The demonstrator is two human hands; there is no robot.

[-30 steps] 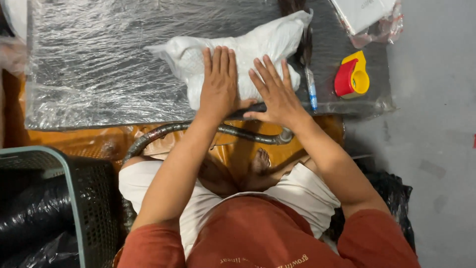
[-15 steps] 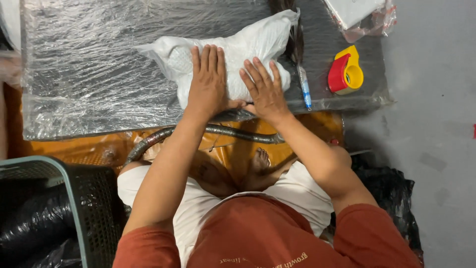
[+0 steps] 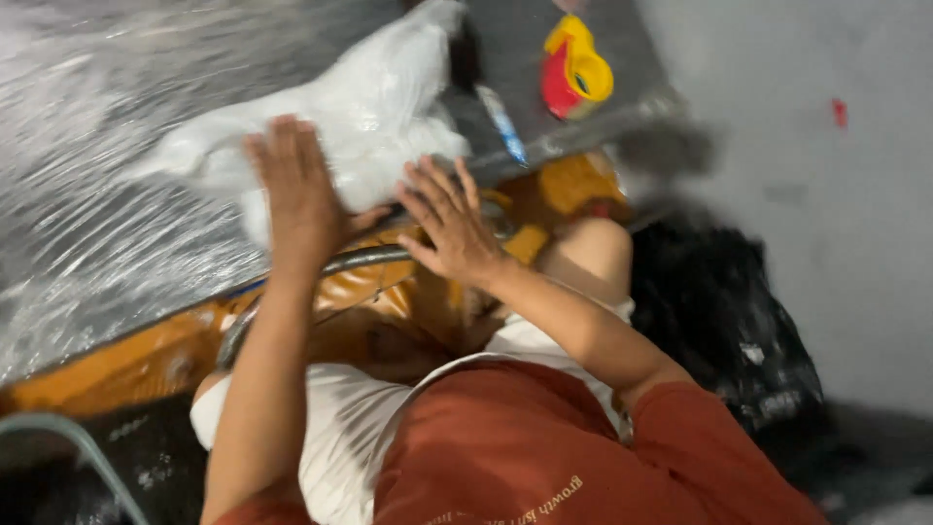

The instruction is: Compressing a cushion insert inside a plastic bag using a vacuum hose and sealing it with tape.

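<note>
A white plastic bag bundle (image 3: 369, 117) lies on a work surface covered in clear plastic film (image 3: 97, 194). My left hand (image 3: 296, 190) rests flat on the bundle's near edge, fingers spread. My right hand (image 3: 452, 224) is open with fingers apart, just off the bundle's near right corner, over the table edge and a grey flexible hose (image 3: 360, 261). The picture is blurred by head motion.
A red and yellow tape dispenser (image 3: 573, 73) and a blue-white marker pen (image 3: 502, 124) lie on the table to the right. The table's edge is orange (image 3: 117, 365). A black bag (image 3: 724, 321) sits on the grey floor at right. A green-rimmed basket (image 3: 58, 437) stands at lower left.
The view has swung and tilted, blurring the scene. My right hand has slid off the bundle toward me, to the table edge. My left hand stays pressed on the bundle.
</note>
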